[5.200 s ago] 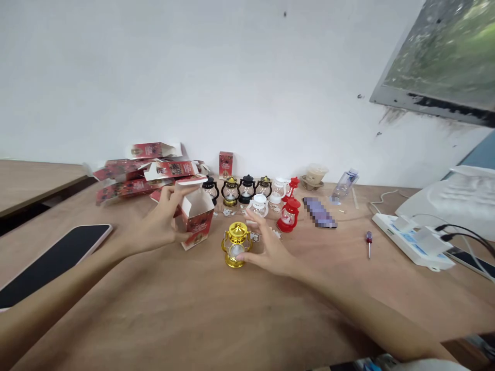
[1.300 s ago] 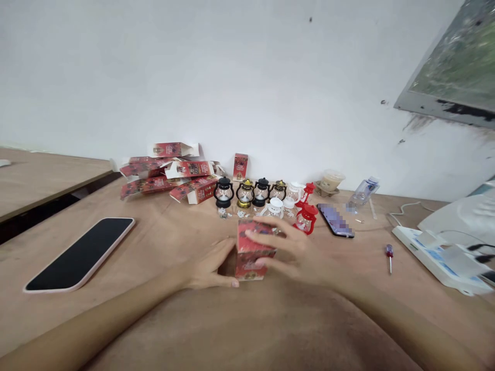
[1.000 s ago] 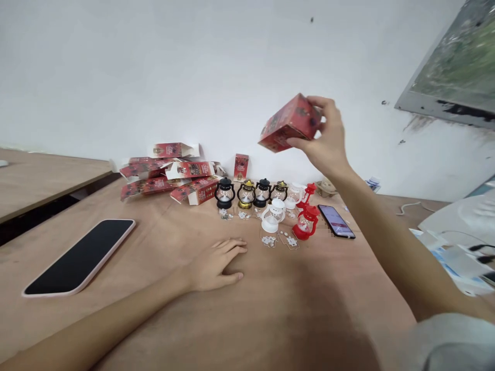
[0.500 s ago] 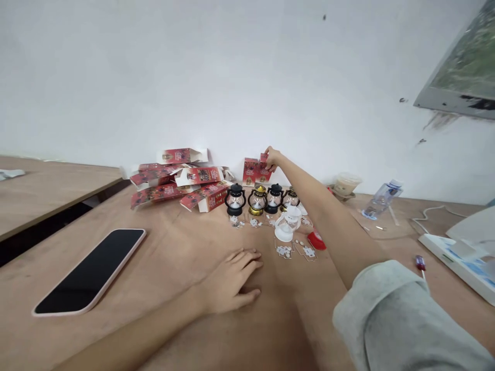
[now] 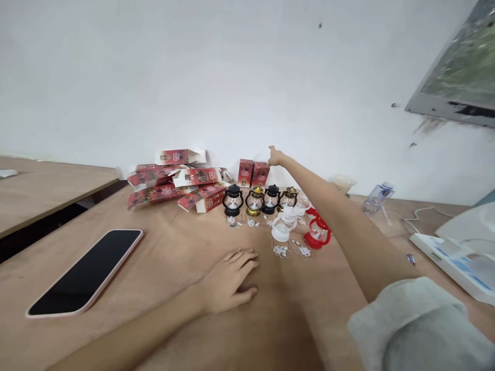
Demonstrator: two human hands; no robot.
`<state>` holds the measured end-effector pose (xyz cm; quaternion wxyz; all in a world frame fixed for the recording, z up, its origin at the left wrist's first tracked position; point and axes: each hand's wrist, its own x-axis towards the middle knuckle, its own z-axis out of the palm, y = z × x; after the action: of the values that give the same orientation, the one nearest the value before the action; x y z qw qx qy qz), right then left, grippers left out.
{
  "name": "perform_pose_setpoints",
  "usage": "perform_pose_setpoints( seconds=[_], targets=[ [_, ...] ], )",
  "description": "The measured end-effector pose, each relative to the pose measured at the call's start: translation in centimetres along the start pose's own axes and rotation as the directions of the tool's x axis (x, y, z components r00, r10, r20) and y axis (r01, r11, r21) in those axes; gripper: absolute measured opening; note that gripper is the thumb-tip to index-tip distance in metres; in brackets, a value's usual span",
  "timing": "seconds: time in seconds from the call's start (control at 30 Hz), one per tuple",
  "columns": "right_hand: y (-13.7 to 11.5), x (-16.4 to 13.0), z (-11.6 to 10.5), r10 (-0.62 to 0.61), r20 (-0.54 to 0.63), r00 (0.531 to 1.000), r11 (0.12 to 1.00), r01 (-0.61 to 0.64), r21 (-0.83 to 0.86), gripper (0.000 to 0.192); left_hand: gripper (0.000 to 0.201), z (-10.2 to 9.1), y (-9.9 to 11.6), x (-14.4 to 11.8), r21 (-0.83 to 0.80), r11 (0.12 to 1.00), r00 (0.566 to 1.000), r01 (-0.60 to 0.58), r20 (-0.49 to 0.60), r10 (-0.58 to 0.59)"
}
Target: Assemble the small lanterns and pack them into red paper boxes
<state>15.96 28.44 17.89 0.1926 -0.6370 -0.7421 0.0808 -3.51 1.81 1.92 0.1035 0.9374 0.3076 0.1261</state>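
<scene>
Boxed: two closed boxes [image 5: 253,173] stand together by the wall.
Right hand [image 5: 275,156]: empty, fingers loose, just above the right box.
Left hand [image 5: 228,278]: flat, spread on table [image 5: 162,247].
Left: eight lanterns [image 5: 270,206] unboxed; flat cartons [image 5: 174,180] waiting.

A small closed red box [image 5: 260,173] stands upright at the wall, touching a matching red box [image 5: 245,172] on its left, behind the lantern row

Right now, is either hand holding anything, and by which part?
Nothing is held. The left hand lies flat on the table. The right hand is stretched out beside two upright red boxes, apparently clear of them.
</scene>
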Motion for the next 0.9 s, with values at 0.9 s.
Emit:
perform_pose_setpoints(
  seconds=[0.9],
  targets=[
    [4.0, -23.8, 2.1, -0.339, -0.165, 0.926, 0.940, 0.338, -0.036, 0.026, 0.047, 1.2, -1.8, -0.4, -0.098, 0.995, 0.995, -0.006, -0.105, -0.004]
  ],
)
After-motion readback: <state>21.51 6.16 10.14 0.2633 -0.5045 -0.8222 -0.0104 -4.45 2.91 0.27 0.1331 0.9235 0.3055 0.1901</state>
